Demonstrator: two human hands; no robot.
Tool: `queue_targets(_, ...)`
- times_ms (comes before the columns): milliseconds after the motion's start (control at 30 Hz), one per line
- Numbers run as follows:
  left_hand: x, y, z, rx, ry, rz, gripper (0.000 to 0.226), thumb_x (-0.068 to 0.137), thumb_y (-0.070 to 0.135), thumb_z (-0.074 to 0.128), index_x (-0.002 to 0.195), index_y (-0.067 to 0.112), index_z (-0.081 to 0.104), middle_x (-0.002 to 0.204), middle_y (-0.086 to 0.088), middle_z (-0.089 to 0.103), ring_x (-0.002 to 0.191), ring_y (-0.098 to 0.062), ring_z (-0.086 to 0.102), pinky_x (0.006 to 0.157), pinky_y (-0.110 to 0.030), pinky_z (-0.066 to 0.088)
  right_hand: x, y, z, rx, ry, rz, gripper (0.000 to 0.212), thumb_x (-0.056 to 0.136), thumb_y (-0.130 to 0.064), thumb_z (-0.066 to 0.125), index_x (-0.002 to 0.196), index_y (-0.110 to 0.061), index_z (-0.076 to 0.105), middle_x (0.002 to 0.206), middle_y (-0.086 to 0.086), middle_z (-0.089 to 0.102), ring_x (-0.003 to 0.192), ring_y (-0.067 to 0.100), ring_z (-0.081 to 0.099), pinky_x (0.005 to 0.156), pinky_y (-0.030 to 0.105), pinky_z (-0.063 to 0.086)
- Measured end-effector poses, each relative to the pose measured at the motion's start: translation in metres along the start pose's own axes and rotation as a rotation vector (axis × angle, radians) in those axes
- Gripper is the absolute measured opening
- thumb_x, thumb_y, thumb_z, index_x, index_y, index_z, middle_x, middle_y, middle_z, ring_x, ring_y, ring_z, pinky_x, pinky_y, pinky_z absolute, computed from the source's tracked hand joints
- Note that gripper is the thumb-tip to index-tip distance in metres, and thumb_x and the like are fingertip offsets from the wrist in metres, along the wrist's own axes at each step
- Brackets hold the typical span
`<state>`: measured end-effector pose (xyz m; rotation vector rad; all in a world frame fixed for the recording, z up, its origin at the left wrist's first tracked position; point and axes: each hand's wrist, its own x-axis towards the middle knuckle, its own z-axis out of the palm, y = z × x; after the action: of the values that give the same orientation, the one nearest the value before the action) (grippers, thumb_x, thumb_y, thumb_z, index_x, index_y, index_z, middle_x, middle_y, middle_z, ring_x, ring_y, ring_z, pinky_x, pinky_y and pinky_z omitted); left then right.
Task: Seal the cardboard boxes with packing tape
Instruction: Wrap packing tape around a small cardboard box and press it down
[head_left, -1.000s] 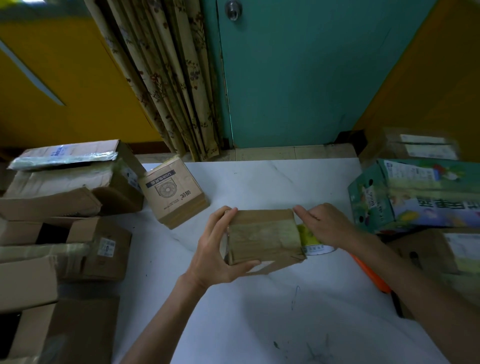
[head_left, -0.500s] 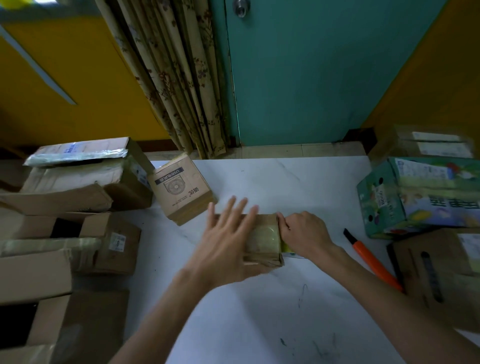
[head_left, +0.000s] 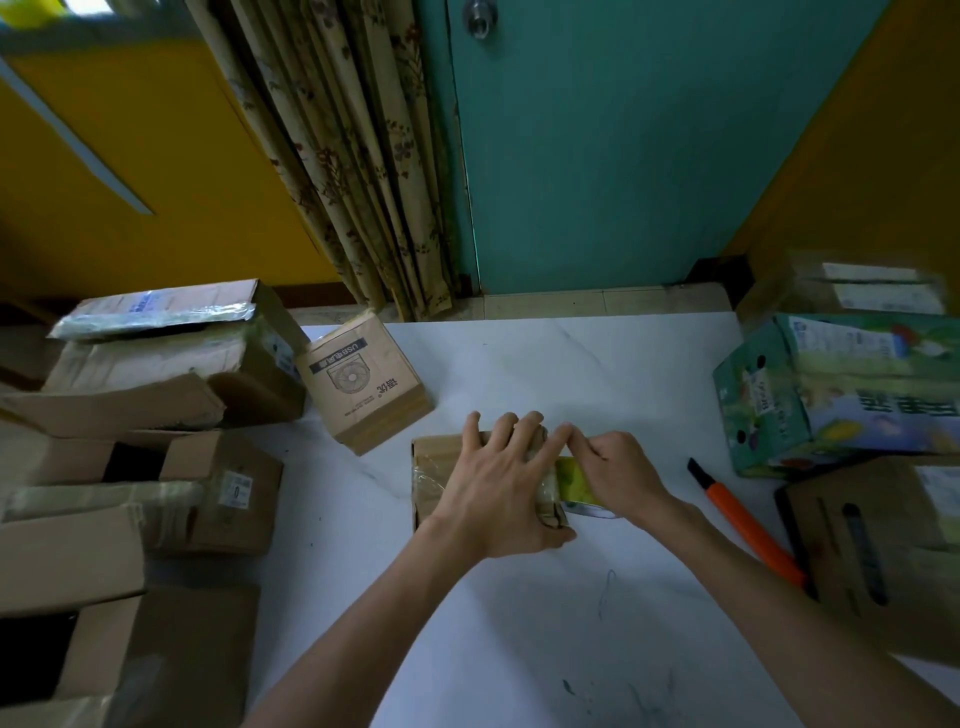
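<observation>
A small brown cardboard box (head_left: 434, 462) lies flat on the white table (head_left: 519, 623), with clear tape across its top. My left hand (head_left: 498, 483) lies spread over the box with straight fingers, pressing down on it. At the box's right end my right hand (head_left: 618, 473) grips a roll of packing tape (head_left: 574, 480) with a yellow-green core. The roll touches the box's right edge, and my right hand hides most of it.
An orange-handled cutter (head_left: 743, 519) lies right of my hands. A small printed brown box (head_left: 363, 384) stands behind on the left. Several open cardboard boxes (head_left: 171, 364) crowd the left side. A green printed carton (head_left: 831, 400) and brown boxes (head_left: 878, 545) stand on the right.
The box was held tilted up by my left hand; it now lies flat under my spread left palm. My right hand with the roll moved in against the box's right end.
</observation>
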<state>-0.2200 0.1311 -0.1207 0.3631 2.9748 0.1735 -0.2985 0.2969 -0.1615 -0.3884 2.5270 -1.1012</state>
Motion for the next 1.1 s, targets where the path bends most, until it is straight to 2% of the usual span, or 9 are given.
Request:
queue_targets(200, 0.0, 0.005, 0.001, -0.012, 0.039, 0.007, 0.1, 0.064, 0.077, 0.059, 0.146, 0.024, 0.038, 0.13, -0.004, 0.047, 0.115, -0.028, 0.048, 0.107, -0.057, 0.031, 0.012, 0.0, 0.009, -0.356, -0.128, -0.097, 0.065, 0.1, -0.049, 0.017, 0.053, -0.013, 0.044, 0.049, 0.0, 0.046, 0.045, 0.015, 0.044, 0.047, 0.03, 0.029)
queue_targets(267, -0.001, 0.004, 0.001, -0.015, 0.043, 0.001, 0.099, 0.064, 0.076, 0.058, 0.146, 0.024, 0.038, 0.13, -0.004, 0.046, 0.115, -0.027, 0.047, 0.108, -0.056, 0.03, 0.014, 0.002, 0.014, -0.394, -0.104, -0.104, 0.065, 0.103, -0.044, 0.02, 0.055, -0.011, 0.047, 0.051, 0.001, 0.048, 0.048, 0.018, 0.047, 0.047, 0.029, 0.028)
queue_targets(467, -0.002, -0.001, -0.001, -0.029, 0.051, 0.011, 0.099, 0.066, 0.077, 0.059, 0.148, 0.028, 0.037, 0.129, -0.003, 0.046, 0.113, -0.026, 0.046, 0.103, -0.05, 0.034, 0.017, 0.009, 0.009, -0.224, -0.124, -0.014, 0.066, 0.107, -0.043, 0.027, 0.05, -0.012, 0.039, 0.049, 0.003, 0.042, 0.047, 0.014, 0.04, 0.049, 0.03, 0.03)
queue_targets(633, -0.001, -0.001, 0.001, -0.024, 0.075, 0.031, 0.095, 0.064, 0.078, 0.061, 0.143, 0.027, 0.046, 0.127, -0.003, 0.049, 0.112, -0.026, 0.049, 0.099, -0.047, 0.037, 0.009, 0.025, 0.005, -0.101, -0.086, 0.03, 0.064, 0.105, -0.047, 0.03, 0.054, -0.01, 0.044, 0.048, 0.005, 0.04, 0.048, 0.017, 0.041, 0.052, 0.033, 0.03)
queue_targets(700, -0.002, -0.001, 0.002, -0.022, 0.074, 0.03, 0.096, 0.063, 0.077, 0.061, 0.143, 0.027, 0.046, 0.127, -0.003, 0.05, 0.112, -0.026, 0.049, 0.099, -0.046, 0.036, 0.011, 0.026, 0.01, -0.272, -0.13, 0.021, 0.056, 0.107, -0.039, 0.028, 0.076, -0.006, 0.061, 0.058, 0.006, 0.05, 0.059, 0.023, 0.05, 0.055, 0.032, 0.031)
queue_targets(767, -0.005, -0.001, 0.002, -0.033, 0.083, 0.033, 0.096, 0.062, 0.077, 0.063, 0.143, 0.027, 0.048, 0.128, -0.003, 0.05, 0.112, -0.026, 0.05, 0.099, -0.046, 0.037, 0.015, 0.033, 0.014, -0.398, -0.156, 0.09, 0.042, 0.108, -0.031, 0.025, 0.116, -0.008, 0.059, 0.079, 0.01, 0.057, 0.075, 0.026, 0.053, 0.064, 0.032, 0.036)
queue_targets(833, -0.005, -0.002, 0.002, -0.034, 0.083, 0.042, 0.096, 0.061, 0.077, 0.064, 0.142, 0.027, 0.048, 0.13, -0.004, 0.051, 0.114, -0.027, 0.05, 0.1, -0.046, 0.037, 0.013, 0.046, 0.011, -0.433, -0.174, 0.187, 0.048, 0.108, -0.036, 0.021, 0.104, -0.007, 0.06, 0.084, 0.01, 0.055, 0.081, 0.025, 0.053, 0.072, 0.034, 0.041)
queue_targets(933, -0.003, 0.0, 0.001, -0.023, 0.067, 0.05, 0.097, 0.062, 0.077, 0.064, 0.143, 0.026, 0.048, 0.132, -0.006, 0.051, 0.118, -0.027, 0.049, 0.101, -0.047, 0.035, 0.009, 0.069, 0.013, -0.36, -0.037, 0.216, 0.065, 0.106, -0.041, 0.025, 0.056, -0.007, 0.047, 0.059, 0.009, 0.051, 0.069, 0.03, 0.059, 0.063, 0.036, 0.04)
queue_targets(1100, -0.004, -0.004, 0.0, -0.039, 0.07, 0.053, 0.097, 0.061, 0.078, 0.065, 0.143, 0.027, 0.049, 0.133, -0.005, 0.051, 0.118, -0.027, 0.05, 0.101, -0.046, 0.035, 0.012, 0.069, 0.024, -0.335, 0.013, 0.192, 0.066, 0.106, -0.041, 0.029, 0.052, -0.007, 0.043, 0.06, 0.012, 0.055, 0.066, 0.03, 0.057, 0.062, 0.036, 0.039)
